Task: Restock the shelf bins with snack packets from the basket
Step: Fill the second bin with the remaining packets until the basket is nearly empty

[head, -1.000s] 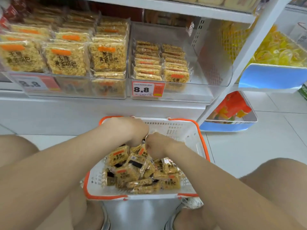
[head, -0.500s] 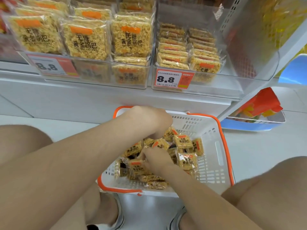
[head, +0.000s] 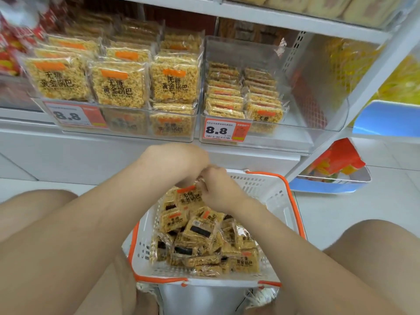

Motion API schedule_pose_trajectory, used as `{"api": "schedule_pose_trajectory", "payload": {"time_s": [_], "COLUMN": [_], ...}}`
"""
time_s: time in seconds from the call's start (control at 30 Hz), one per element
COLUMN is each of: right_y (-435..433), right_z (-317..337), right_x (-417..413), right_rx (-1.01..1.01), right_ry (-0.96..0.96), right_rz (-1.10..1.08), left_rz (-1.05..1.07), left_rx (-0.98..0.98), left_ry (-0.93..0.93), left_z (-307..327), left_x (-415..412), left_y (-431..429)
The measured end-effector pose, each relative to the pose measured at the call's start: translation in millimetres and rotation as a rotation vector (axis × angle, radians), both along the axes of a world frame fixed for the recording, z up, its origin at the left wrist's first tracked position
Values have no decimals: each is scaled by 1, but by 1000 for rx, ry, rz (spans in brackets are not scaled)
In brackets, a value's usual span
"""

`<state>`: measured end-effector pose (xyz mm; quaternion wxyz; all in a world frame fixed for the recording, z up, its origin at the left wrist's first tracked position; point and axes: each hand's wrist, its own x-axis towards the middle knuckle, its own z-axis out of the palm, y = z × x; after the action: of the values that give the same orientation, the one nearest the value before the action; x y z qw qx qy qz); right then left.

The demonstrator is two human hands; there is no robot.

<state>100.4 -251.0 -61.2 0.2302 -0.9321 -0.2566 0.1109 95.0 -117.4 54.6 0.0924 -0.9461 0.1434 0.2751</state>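
While you crouch in front of the shelf, one snack packet (head: 189, 197) is raised on edge just above the heap of packets (head: 204, 242) in the basket (head: 279, 201), with its printed face towards you. Your left hand (head: 177, 162) curls down over its top edge, and your right hand (head: 219, 189) pinches its right side, so both hands are grasping that same packet. The two hands touch each other over the far half of the basket. The heap fills the basket's floor, some packets face up and some showing their dark backs. The basket is white with an orange rim and sits on the floor between your knees.

Above it on the shelf, the left bin (head: 127, 123) is packed with upright packets in three rows. The right bin (head: 318, 105) holds two shorter rows against its left side. A price tag (head: 223, 130) reading 8.8 hangs on the front of the right bin.
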Motion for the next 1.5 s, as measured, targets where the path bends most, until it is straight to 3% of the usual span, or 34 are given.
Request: {"api": "schedule_pose_trajectory", "payload": {"time_s": [0.1, 0.23, 0.43, 0.63, 0.8, 0.87, 1.0, 1.3, 1.4, 1.5], "right_y": [-4, -17, -45, -94, -118, -123, -128, -130, -128, -130], "right_z": [39, 87, 140, 166, 161, 162, 162, 147, 143, 143], "right_x": [14, 20, 35, 58, 71, 77, 86, 96, 96, 100], "right_rx": [-74, 100, 427, 457, 445, 472, 447, -25, 4, 49], "right_ry": [-90, -250, -467, -362, -341, -358, -389, -149, -196, -248], "right_rz": [-21, -143, -349, -220, -245, -286, -423, -387, -394, -601], "left_rz": [36, 118, 171, 272, 288, 311, 282, 95, 72, 59], "left_rx": [22, -105, -621, -785, -899, -873, -639, -425, -388, -359], "left_ry": [-6, -87, -296, -489, -699, -695, -551, -409, -410, -434], "left_z": [19, 36, 56, 63, 67, 64, 53, 32, 31, 32], "left_x": [-3, 3, 21, 34, 45, 50, 56, 56, 56, 57], "left_y": [5, 6, -21, -52, -60, -58, -58, -52, -51, -53]}}
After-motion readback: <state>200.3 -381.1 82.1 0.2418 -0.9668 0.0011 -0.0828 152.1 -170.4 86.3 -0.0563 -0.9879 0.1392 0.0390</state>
